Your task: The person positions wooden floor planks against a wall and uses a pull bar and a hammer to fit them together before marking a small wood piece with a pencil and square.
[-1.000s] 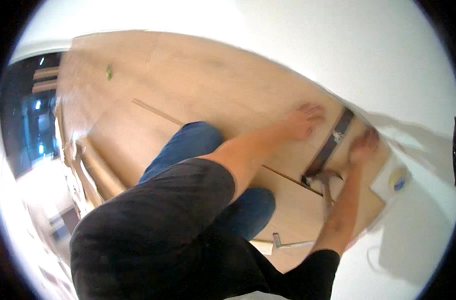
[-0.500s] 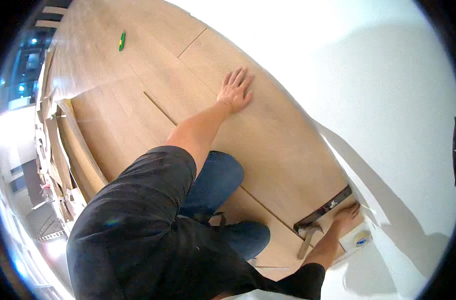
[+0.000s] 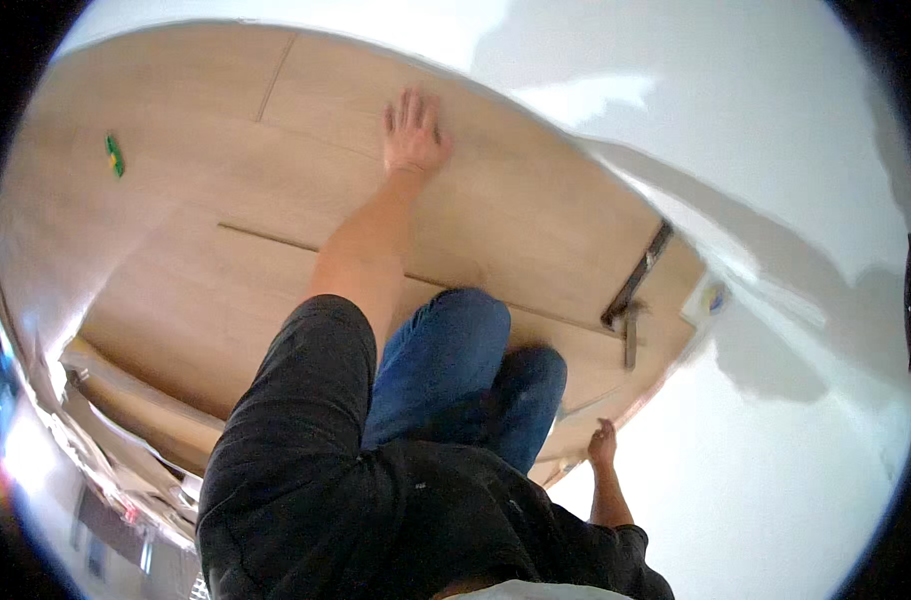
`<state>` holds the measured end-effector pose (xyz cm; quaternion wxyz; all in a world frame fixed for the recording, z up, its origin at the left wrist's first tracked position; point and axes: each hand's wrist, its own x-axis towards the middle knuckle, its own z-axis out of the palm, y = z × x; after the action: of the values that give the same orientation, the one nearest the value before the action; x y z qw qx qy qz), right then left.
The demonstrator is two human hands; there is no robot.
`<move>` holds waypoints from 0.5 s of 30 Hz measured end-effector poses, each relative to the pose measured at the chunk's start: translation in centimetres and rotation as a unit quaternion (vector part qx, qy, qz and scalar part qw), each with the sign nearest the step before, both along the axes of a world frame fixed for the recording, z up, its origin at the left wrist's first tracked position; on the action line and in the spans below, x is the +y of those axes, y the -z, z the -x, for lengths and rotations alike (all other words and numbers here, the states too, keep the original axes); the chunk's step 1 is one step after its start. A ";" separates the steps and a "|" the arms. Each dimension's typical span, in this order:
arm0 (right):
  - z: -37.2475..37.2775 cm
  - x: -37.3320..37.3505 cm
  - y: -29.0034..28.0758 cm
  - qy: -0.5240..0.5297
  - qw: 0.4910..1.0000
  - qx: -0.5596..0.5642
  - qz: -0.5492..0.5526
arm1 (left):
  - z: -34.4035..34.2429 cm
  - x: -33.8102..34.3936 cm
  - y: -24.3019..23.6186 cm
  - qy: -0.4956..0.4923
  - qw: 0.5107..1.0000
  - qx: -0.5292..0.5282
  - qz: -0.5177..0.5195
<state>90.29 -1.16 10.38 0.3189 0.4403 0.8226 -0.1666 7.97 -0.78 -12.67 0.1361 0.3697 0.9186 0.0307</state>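
Note:
My left hand (image 3: 416, 135) lies flat with fingers spread on a light wood floor plank (image 3: 516, 190), close to the white wall. My right hand (image 3: 602, 443) is low at the right, beside the floor's edge along the wall; motion smears its fingers, and I cannot make out anything in it. A hammer (image 3: 631, 342) lies on the planks farther up from that hand. Just past its head a dark flat metal bar (image 3: 640, 275) lies across the plank toward the wall. Neither hand touches these tools.
A green utility knife (image 3: 115, 156) lies on the floor at far left. A narrow gap (image 3: 276, 237) runs between plank rows. My bent knees (image 3: 456, 350) are on the floor. Opened cardboard packaging (image 3: 141, 400) lies lower left. A small white item with a blue round part (image 3: 714, 299) sits by the wall corner.
My right hand has left the spot beside the metal bar and drawn back toward my body along the wall. The view has turned; my left hand still rests on the plank.

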 end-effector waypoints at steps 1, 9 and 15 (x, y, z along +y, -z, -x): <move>-0.3 -5.4 -2.4 0.092 0.995 -0.026 0.014 | -0.1 0.1 0.3 -0.004 1.000 -0.011 -0.007; 7.0 -30.5 -10.5 0.443 0.889 -0.101 0.057 | -1.3 2.1 1.3 0.024 0.998 0.053 -0.025; 8.4 -36.5 -11.9 0.553 0.833 -0.003 -0.011 | -1.0 2.1 3.1 0.049 0.995 0.053 -0.075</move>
<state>81.90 -37.70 22.24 0.1713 0.8259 0.4423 -0.3048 8.99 1.31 -15.77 0.0604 0.4246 0.9004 0.0730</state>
